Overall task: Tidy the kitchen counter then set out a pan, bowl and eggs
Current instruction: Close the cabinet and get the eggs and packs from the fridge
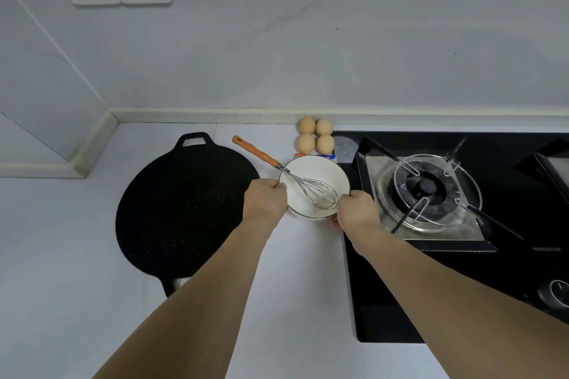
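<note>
Gripped at nine by left hand (267, 198) and at three by right hand (357, 209): round white ceramic bowl (311, 171) with orange-handled wire whisk (295, 177); four brown eggs (315, 138) at twelve, flat black round pan (181, 206) at nine.

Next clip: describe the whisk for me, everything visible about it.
The whisk has an orange handle with a hanging hole at its far end and a silvery wire balloon head. It lies tilted, its head inside the white bowl, its shaft leaning on the bowl's left rim, its handle pointing up-left over the counter toward the black pan. The wires look clean. Neither the left hand nor the right hand touches it; both grip the bowl's rim.
</note>
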Motion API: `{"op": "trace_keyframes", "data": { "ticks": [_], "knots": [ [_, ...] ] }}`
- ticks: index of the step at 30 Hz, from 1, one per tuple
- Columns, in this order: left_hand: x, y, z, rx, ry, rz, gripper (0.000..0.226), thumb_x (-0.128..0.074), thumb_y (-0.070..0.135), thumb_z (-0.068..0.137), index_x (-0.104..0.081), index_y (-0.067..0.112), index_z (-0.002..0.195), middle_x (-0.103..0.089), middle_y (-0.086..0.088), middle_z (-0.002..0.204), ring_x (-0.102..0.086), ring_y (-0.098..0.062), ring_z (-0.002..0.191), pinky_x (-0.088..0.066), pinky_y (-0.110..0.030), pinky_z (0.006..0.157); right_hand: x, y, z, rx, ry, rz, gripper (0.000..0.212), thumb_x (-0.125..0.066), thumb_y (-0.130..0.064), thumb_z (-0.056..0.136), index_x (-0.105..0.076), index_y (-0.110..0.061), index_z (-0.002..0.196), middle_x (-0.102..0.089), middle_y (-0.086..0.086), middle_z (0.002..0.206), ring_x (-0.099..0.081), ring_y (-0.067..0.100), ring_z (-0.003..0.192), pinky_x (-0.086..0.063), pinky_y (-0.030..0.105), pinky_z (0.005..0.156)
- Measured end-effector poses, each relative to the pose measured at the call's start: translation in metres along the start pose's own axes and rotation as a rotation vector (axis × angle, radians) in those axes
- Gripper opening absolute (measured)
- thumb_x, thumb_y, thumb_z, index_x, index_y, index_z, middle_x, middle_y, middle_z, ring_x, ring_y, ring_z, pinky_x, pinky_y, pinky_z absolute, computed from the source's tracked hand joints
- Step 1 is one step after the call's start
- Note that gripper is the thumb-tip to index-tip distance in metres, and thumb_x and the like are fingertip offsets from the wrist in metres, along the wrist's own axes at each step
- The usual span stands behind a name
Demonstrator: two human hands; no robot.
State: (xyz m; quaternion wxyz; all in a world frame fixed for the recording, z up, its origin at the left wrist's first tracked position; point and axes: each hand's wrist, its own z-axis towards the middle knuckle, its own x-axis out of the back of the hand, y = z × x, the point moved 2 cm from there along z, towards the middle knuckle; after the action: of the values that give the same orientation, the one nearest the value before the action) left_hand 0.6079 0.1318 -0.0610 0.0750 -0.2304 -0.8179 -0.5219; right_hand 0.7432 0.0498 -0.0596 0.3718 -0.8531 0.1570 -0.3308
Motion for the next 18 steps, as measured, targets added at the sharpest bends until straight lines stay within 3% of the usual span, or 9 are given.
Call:
{"op": "trace_keyframes", "data": {
  "ticks": [3,7,10,12,13,14,15,16,18],
  "knots": [
    [-0.003,0.000,-0.001,0.017,0.022,-0.021,0.024,-0.051,0.012,0.088,-0.063,-0.008,0.081,-0.054,-0.011,0.071,-0.055,-0.023,0.069,-0.056,-0.044,0.081,0.000,0.001,0.003,0.008,-0.011,-0.006,0.026,-0.036,-0.010,0.079,-0.058,0.001,0.088,-0.062,0.021,0.098,-0.062,0.041,0.090,-0.054,0.052,0.082],
    [-0.004,0.000,-0.002,0.024,0.041,-0.037,0.024,-0.051,0.011,0.087,-0.064,-0.010,0.087,-0.054,-0.012,0.072,-0.052,-0.022,0.070,-0.055,-0.047,0.084,0.000,0.003,0.006,0.021,-0.017,0.012,0.026,-0.037,-0.013,0.079,-0.058,0.000,0.088,-0.062,0.020,0.097,-0.062,0.041,0.091,-0.054,0.053,0.082],
    [-0.003,0.002,-0.005,0.048,0.015,-0.064,0.023,-0.052,0.012,0.087,-0.062,-0.008,0.083,-0.048,-0.010,0.070,-0.046,-0.020,0.070,-0.052,-0.036,0.075,-0.003,0.007,0.010,0.023,-0.011,0.031,0.039,-0.035,-0.028,0.073,-0.061,-0.003,0.089,-0.064,0.019,0.098,-0.062,0.041,0.091,-0.053,0.052,0.084],
    [0.000,0.005,-0.012,0.023,-0.025,-0.028,0.020,-0.050,0.012,0.090,-0.059,0.000,0.076,-0.045,-0.012,0.067,-0.034,-0.012,0.068,-0.040,-0.029,0.062,-0.001,0.005,0.001,0.001,0.002,0.035,0.045,-0.035,-0.035,0.079,-0.062,-0.003,0.095,-0.065,0.020,0.102,-0.062,0.040,0.095,-0.051,0.049,0.089],
    [0.003,0.007,-0.016,-0.008,-0.045,0.003,0.017,-0.049,0.013,0.092,-0.062,0.003,0.086,-0.049,-0.015,0.072,-0.028,-0.007,0.072,-0.036,-0.026,0.060,0.001,0.004,-0.005,-0.018,0.020,0.036,0.044,-0.035,-0.034,0.086,-0.061,-0.001,0.100,-0.065,0.020,0.106,-0.060,0.039,0.099,-0.048,0.044,0.091],
    [0.007,0.009,-0.019,-0.032,-0.053,0.035,0.021,-0.049,0.015,0.094,-0.063,0.005,0.106,-0.060,-0.018,0.096,-0.026,-0.011,0.107,-0.035,-0.023,0.060,0.003,0.005,-0.011,-0.039,0.056,0.032,0.042,-0.035,-0.031,0.092,-0.060,0.000,0.106,-0.063,0.020,0.111,-0.058,0.039,0.104,-0.046,0.040,0.092],
    [0.014,0.010,-0.023,-0.056,-0.048,0.072,0.027,-0.048,0.018,0.096,-0.059,0.010,0.119,-0.062,-0.007,0.105,-0.058,-0.015,0.083,-0.036,-0.019,0.063,0.005,0.007,-0.017,-0.059,0.101,0.021,0.041,-0.035,-0.028,0.095,-0.057,0.002,0.111,-0.060,0.020,0.116,-0.055,0.039,0.109,-0.042,0.037,0.091],
    [0.025,0.009,-0.025,-0.077,-0.037,0.110,0.027,-0.047,0.020,0.097,-0.057,0.015,0.122,-0.060,-0.001,0.110,-0.042,-0.002,0.081,-0.038,-0.017,0.066,0.005,0.010,-0.024,-0.072,0.141,0.017,0.040,-0.035,-0.025,0.096,-0.055,0.004,0.115,-0.058,0.022,0.119,-0.053,0.039,0.112,-0.040,0.037,0.091],
    [0.045,0.007,-0.029,-0.127,0.015,0.182,0.028,-0.046,0.020,0.098,-0.055,0.018,0.125,-0.058,0.001,0.118,-0.053,-0.007,0.094,-0.043,-0.020,0.078,0.002,0.015,-0.039,-0.070,0.205,0.027,0.039,-0.037,-0.021,0.095,-0.052,0.007,0.117,-0.055,0.025,0.123,-0.051,0.040,0.114,-0.039,0.039,0.092]
  ]
}}
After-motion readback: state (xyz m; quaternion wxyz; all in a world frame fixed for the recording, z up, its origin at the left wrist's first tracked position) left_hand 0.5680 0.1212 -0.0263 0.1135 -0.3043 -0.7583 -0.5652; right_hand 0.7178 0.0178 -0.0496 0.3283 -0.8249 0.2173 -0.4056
